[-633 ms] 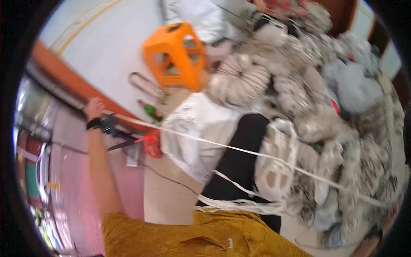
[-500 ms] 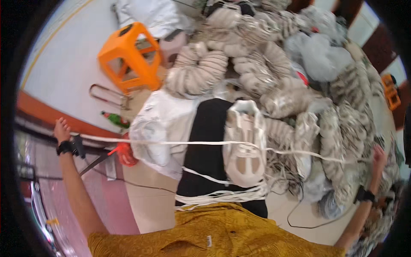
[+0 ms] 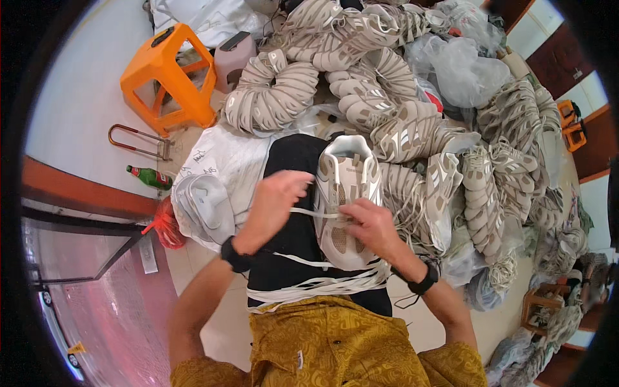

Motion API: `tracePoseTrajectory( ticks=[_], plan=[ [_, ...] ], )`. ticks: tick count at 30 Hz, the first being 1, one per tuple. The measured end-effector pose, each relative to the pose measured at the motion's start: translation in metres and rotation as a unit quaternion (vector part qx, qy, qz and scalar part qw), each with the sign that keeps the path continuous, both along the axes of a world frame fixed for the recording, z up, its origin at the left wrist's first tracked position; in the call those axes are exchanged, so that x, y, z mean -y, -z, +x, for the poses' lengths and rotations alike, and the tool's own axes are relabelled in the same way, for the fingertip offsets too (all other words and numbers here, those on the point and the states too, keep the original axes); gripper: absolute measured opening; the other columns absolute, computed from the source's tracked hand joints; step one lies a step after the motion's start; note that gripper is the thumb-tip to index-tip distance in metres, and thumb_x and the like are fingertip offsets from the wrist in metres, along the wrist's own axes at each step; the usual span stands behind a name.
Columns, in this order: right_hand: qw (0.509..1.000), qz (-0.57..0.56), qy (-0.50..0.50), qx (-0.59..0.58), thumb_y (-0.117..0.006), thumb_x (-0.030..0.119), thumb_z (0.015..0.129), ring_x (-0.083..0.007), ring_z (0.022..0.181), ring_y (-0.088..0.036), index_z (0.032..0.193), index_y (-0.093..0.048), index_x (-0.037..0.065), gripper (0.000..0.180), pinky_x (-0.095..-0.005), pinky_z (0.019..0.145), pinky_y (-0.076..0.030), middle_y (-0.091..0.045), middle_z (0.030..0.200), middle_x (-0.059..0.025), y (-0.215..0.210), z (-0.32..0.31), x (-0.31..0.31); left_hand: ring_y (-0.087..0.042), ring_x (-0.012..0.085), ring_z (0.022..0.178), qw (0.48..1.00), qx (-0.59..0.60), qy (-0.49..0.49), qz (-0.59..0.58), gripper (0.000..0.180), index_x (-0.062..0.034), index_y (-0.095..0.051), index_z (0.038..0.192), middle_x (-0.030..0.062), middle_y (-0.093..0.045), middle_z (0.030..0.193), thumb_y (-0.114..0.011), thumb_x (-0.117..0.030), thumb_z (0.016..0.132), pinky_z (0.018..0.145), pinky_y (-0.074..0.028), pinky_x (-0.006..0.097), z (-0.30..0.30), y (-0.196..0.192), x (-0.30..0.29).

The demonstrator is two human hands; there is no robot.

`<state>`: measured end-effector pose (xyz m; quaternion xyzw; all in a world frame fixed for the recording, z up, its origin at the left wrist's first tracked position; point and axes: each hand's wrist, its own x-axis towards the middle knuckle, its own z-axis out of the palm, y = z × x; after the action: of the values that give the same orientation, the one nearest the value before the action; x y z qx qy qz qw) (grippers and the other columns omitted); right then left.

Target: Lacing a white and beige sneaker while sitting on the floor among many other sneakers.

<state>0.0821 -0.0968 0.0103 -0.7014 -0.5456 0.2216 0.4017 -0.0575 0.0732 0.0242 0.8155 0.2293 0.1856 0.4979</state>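
A beige and white sneaker (image 3: 351,242) rests on my black-covered lap (image 3: 284,161), its heel opening pointing away from me. My right hand (image 3: 374,229) pinches a white shoelace (image 3: 316,213) over the sneaker's eyelets. From there the lace runs left to my left hand (image 3: 277,203), which hovers beside the sneaker. Its fingers are blurred and point right; whether they grip the lace is unclear. A bundle of loose white laces (image 3: 303,293) lies across my lap, in front of the toe.
Strings of similar sneakers (image 3: 400,129) are heaped ahead and to the right, among clear plastic bags (image 3: 471,77). On the left are an orange stool (image 3: 171,77), a green bottle (image 3: 151,177), a red bag (image 3: 167,226) and pale shoe parts (image 3: 203,203) on a white sack (image 3: 213,145).
Both arms were spread wide, with the lace drawn out to each side. Now my hands have come in close to the sneaker, my right one at its eyelets.
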Motion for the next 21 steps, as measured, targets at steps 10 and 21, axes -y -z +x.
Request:
tracePoseTrajectory(
  ticks=[10, 21],
  plan=[
    [0.972, -0.075, 0.098, -0.201, -0.060, 0.000, 0.068, -0.0130, 0.063, -0.056, 0.091, -0.061, 0.000, 0.023, -0.0243, 0.055, -0.044, -0.059, 0.075, -0.0059, -0.001, 0.006, 0.000, -0.056, 0.0091, 0.059, 0.997, -0.014, -0.069, -0.027, 0.013, -0.0003, -0.061, 0.087, 0.0060, -0.062, 0.070, -0.052, -0.007, 0.081, 0.055, -0.045, 0.022, 0.007, 0.039, 0.043],
    [0.938, -0.061, 0.111, -0.323, -0.061, -0.005, 0.070, -0.0069, 0.061, -0.053, 0.089, -0.063, -0.002, 0.020, -0.0185, 0.051, -0.041, -0.058, 0.077, -0.0032, 0.011, 0.019, 0.000, -0.059, 0.0185, 0.058, 0.990, 0.006, -0.127, 0.065, 0.006, 0.0000, -0.057, 0.080, 0.0125, -0.058, 0.067, -0.054, -0.005, 0.079, 0.052, -0.044, 0.028, 0.007, 0.054, 0.057]
  ],
)
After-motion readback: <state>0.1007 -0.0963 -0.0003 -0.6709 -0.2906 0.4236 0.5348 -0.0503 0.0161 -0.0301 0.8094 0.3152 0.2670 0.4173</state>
